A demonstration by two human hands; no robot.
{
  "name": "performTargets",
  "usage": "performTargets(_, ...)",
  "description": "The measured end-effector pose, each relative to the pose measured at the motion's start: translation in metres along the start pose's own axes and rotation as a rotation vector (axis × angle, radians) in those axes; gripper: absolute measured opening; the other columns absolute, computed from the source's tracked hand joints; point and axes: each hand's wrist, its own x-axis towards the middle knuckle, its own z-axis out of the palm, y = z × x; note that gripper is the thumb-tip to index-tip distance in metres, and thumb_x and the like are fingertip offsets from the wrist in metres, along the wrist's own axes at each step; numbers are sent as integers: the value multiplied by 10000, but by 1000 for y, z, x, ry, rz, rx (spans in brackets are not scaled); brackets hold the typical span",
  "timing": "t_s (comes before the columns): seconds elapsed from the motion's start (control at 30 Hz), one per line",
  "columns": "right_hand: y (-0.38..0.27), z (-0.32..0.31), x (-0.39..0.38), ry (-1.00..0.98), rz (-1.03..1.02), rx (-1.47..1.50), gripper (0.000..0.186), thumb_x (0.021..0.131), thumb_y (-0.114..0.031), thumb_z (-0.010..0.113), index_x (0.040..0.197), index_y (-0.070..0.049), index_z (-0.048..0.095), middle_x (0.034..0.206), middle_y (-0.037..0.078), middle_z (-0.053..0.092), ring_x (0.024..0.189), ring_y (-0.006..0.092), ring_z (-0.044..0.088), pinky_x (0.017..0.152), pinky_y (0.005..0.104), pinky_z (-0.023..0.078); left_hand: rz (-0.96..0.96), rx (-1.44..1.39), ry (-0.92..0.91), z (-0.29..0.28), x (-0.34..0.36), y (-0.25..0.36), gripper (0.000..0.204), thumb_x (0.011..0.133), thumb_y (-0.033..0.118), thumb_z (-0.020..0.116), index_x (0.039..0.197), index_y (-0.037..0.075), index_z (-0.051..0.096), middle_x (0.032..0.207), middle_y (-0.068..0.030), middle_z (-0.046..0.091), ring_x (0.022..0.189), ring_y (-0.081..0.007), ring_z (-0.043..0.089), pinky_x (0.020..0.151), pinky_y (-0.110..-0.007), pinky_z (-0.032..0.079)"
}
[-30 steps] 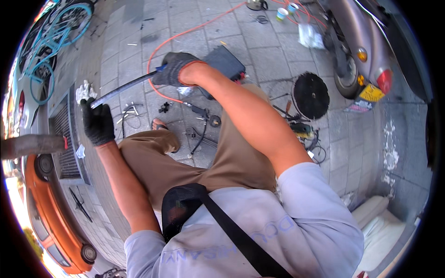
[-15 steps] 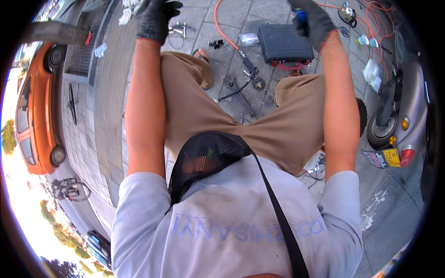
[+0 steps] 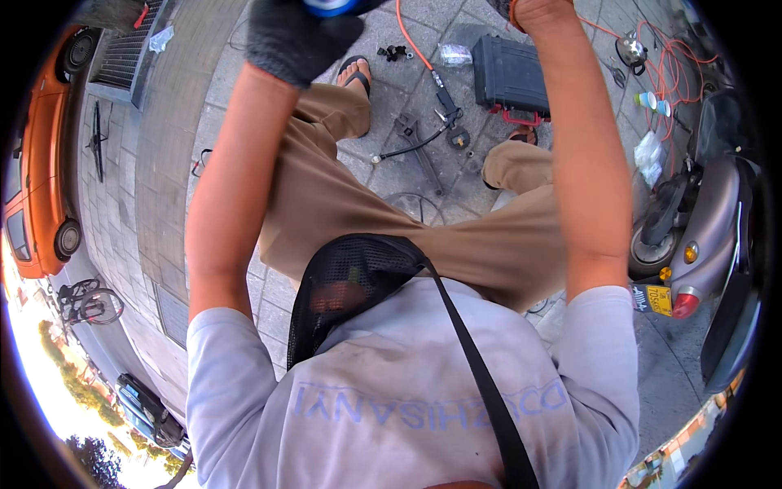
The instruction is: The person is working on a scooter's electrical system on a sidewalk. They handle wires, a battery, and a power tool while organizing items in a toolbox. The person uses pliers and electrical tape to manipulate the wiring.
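Note:
My left hand (image 3: 297, 41), in a dark work glove, is raised at the upper edge. It is closed around a round blue-and-white thing (image 3: 330, 6), cut off by the edge, so its kind does not show. My right hand (image 3: 533, 11) is also up at the edge; only the wrist and a bit of orange-trimmed glove show, and its fingers are hidden. Between my feet on the paving lie an adjustable wrench (image 3: 421, 159) and a tyre inflator gun (image 3: 445, 104) with a round gauge (image 3: 458, 137). An orange air hose (image 3: 413, 39) runs to the gun.
Beside my right foot stands a black tool case (image 3: 511, 73), near a clear packet (image 3: 455, 55) and small black parts (image 3: 393, 53). To the right are a kettle (image 3: 630, 50), paper cups (image 3: 647, 100), a plastic bag (image 3: 649, 156) and a scooter (image 3: 692, 216). An orange car (image 3: 37, 179) is at left.
The left hand has come lower and inward, with the round blue thing now visible at it. My right hand has moved up, mostly out of view. The whole view has shifted slightly.

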Motion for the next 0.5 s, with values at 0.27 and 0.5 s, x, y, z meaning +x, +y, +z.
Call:
performTargets(0.27,255,188,-64,-721,314,-806,272,812,-167,626,1034,-75,753,1121,176,709,1028,353,682,887,430,534,376,12,576,-71,10,46,265,916,396,666,982,139,668,1012,-85,721,844,-340,719,460,-385,558)
performTargets(0.5,261,321,-153,-629,763,-538,303,824,-158,615,1092,-92,741,1170,195,694,1106,343,673,924,455,540,317,18,372,-115,1,73,541,935,501,559,1250,62,601,1259,-144,647,1176,-412,582,644,-379,478)
